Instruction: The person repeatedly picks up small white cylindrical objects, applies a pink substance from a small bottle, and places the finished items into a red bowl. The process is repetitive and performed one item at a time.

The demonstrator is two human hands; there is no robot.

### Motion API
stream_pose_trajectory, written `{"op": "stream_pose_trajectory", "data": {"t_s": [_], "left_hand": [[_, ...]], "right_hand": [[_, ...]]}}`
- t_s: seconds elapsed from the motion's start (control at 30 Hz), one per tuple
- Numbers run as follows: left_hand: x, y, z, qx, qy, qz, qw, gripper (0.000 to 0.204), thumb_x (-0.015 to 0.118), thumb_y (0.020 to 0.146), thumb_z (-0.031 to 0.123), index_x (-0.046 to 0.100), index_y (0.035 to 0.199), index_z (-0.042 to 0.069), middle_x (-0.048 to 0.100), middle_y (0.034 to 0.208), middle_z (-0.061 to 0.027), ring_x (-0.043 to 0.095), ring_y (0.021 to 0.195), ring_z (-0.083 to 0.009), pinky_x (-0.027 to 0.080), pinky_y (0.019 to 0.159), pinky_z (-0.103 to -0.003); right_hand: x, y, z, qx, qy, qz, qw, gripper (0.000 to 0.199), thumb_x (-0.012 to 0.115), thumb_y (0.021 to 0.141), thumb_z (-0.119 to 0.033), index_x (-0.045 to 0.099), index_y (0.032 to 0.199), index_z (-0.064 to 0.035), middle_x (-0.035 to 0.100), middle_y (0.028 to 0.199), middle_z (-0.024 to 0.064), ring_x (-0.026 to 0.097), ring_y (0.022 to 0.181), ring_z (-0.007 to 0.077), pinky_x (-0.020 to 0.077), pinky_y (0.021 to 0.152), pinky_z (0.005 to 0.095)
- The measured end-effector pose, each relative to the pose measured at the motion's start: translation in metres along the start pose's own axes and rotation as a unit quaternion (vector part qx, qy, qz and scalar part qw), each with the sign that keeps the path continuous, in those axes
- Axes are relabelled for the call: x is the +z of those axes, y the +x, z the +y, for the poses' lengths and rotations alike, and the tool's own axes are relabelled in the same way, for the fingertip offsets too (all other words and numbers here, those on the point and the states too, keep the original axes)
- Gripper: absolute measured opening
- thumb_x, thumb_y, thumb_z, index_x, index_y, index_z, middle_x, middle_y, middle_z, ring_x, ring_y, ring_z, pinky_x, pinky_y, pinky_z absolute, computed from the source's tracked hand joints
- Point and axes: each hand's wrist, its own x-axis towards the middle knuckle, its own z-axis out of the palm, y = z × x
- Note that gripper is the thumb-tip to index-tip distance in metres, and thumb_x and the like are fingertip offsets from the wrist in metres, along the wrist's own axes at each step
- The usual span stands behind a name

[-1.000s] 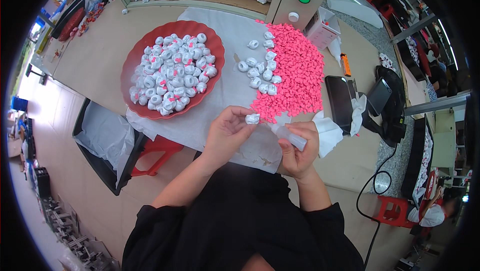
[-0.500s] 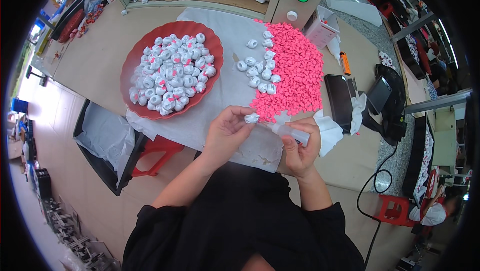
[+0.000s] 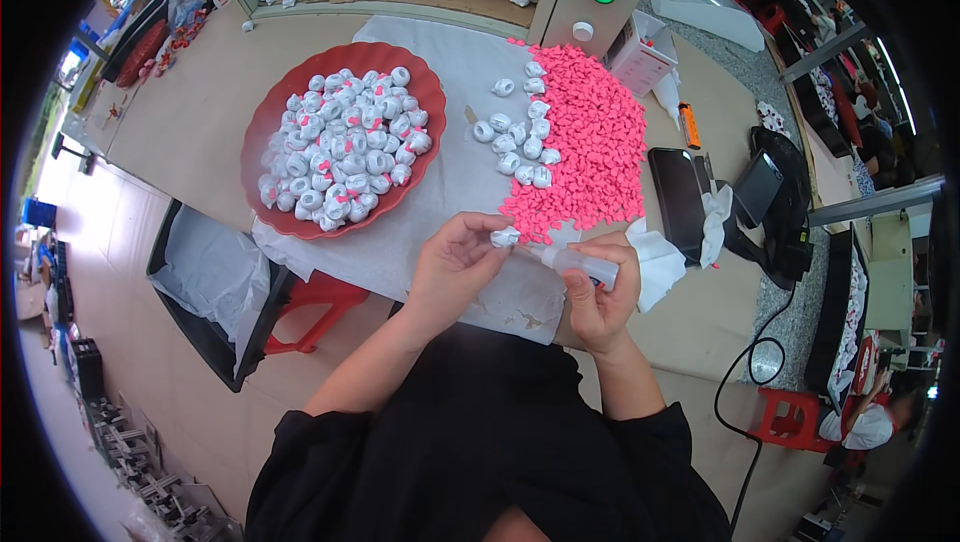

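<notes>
Between the fingertips of my left hand [image 3: 458, 264] is a small white rounded piece [image 3: 505, 237]. My right hand [image 3: 607, 294] is closed round a translucent squeeze bottle [image 3: 585, 266], its narrow tip pointing left at the white piece; whether they touch is too small to tell. Just beyond my hands spreads a thick layer of small pink pieces [image 3: 590, 142] on white paper [image 3: 450, 72]. Along its left edge lie several loose white pieces [image 3: 508, 142]. A red scalloped bowl [image 3: 428, 92] at the left holds many white pieces, some showing pink bits.
Behind stands a cabinet [image 3: 560, 2] with lights and more white pieces inside. To the right are a phone [image 3: 676, 204], an orange lighter-like object [image 3: 690, 126], crumpled tissue [image 3: 655, 264] and a white box [image 3: 640, 57]. A paper-lined black tray [image 3: 215, 272] sits lower left.
Both hands stay nearly in place. The white piece and the bottle in them have barely shifted.
</notes>
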Motion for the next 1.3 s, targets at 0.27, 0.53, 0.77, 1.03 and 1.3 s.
{"op": "stream_pose_trajectory", "data": {"t_s": [0.27, 0.53, 0.77, 1.03, 1.3], "left_hand": [[0.001, -0.001, 0.002, -0.008, -0.010, 0.015, 1.000, 0.025, 0.053, 0.080, -0.007, 0.048, 0.104, -0.002, 0.055, 0.101, -0.0075, 0.053, 0.095, -0.0102, 0.042, 0.083, -0.023], [0.014, -0.009, 0.007, -0.075, 0.023, 0.016, 0.997, 0.025, 0.055, 0.079, -0.007, 0.048, 0.102, -0.002, 0.056, 0.096, -0.0076, 0.054, 0.091, -0.0119, 0.044, 0.082, -0.025], [0.007, -0.007, -0.001, -0.031, -0.052, 0.058, 0.996, 0.025, 0.056, 0.080, -0.004, 0.047, 0.103, -0.001, 0.056, 0.096, -0.0088, 0.055, 0.089, -0.0142, 0.045, 0.080, -0.028], [0.002, -0.008, 0.001, -0.029, -0.103, 0.062, 0.992, 0.024, 0.055, 0.080, -0.003, 0.046, 0.103, -0.001, 0.055, 0.097, -0.0097, 0.055, 0.091, -0.0160, 0.044, 0.081, -0.030], [0.000, -0.008, -0.001, -0.035, -0.100, 0.052, 0.993, 0.025, 0.057, 0.080, -0.002, 0.047, 0.103, -0.001, 0.056, 0.097, -0.0092, 0.055, 0.092, -0.0151, 0.045, 0.080, -0.030]], "right_hand": [[-0.017, 0.018, -0.011, 0.312, 0.401, 0.132, 0.851, 0.036, 0.066, 0.070, 0.005, 0.048, 0.100, -0.0023, 0.055, 0.096, 0.0107, 0.058, 0.079, 0.0163, 0.0499, 0.072, 0.0295], [-0.037, 0.020, -0.006, 0.319, 0.092, -0.010, 0.943, 0.033, 0.069, 0.070, 0.001, 0.055, 0.100, 0.0037, 0.059, 0.091, 0.0068, 0.057, 0.084, 0.0124, 0.0457, 0.073, 0.0226], [-0.045, 0.031, 0.005, 0.290, 0.068, -0.134, 0.945, 0.027, 0.061, 0.079, -0.011, 0.052, 0.102, 0.0007, 0.058, 0.090, 0.0050, 0.055, 0.083, 0.0120, 0.0430, 0.072, 0.0248], [-0.024, 0.027, 0.015, 0.056, -0.241, -0.237, 0.940, 0.020, 0.063, 0.067, -0.006, 0.060, 0.086, -0.0063, 0.057, 0.082, 0.0076, 0.057, 0.072, 0.0244, 0.0447, 0.062, 0.0327], [-0.016, 0.033, 0.013, 0.112, -0.265, -0.236, 0.928, 0.012, 0.065, 0.072, -0.007, 0.063, 0.083, -0.0036, 0.059, 0.076, 0.0092, 0.058, 0.069, 0.0227, 0.0440, 0.061, 0.0291]]}}
